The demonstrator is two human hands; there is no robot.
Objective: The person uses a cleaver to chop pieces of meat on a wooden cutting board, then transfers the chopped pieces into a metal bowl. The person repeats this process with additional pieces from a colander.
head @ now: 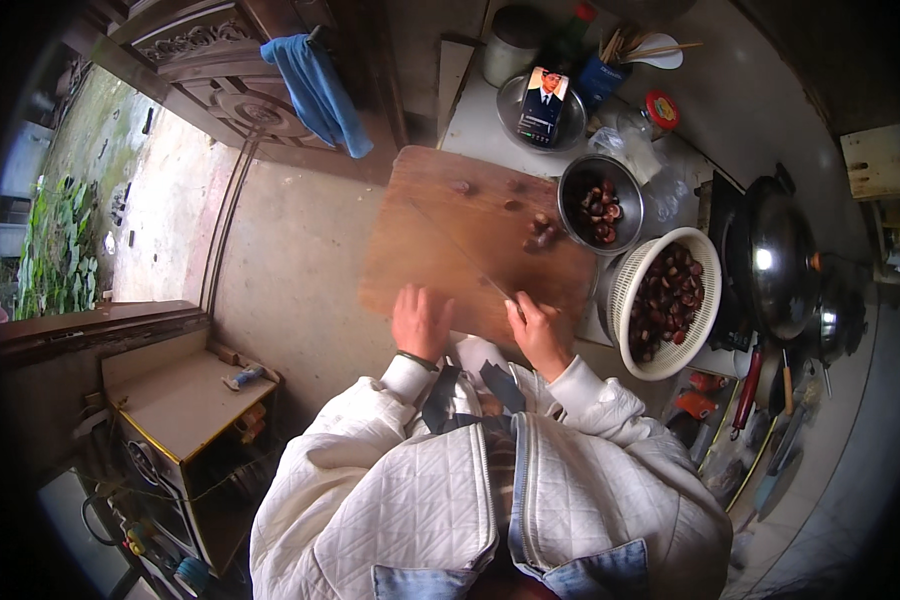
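My right hand (540, 330) grips a kitchen knife (461, 247) at the near right of a wooden cutting board (412, 232). Its thin blade slants away to the far left, seen almost edge-on. At the board's near left edge, my left hand (420, 322) lies with fingers extended and thumb apart, holding nothing that I can see. A small cluster of chestnuts (541, 232) sits on the board's right side, and a few single ones, including one chestnut (461, 187), lie towards the far edge. Cut chestnuts fill part of a steel bowl (568, 217) just beyond the right edge.
A cream plastic colander (712, 300) of chestnuts stands right of the board. Further right is a lidded wok (780, 255). A phone (544, 109) leans in another steel bowl (508, 112) at the back, near a red-lidded jar (661, 110). A wooden cabinet (195, 397) stands lower left.
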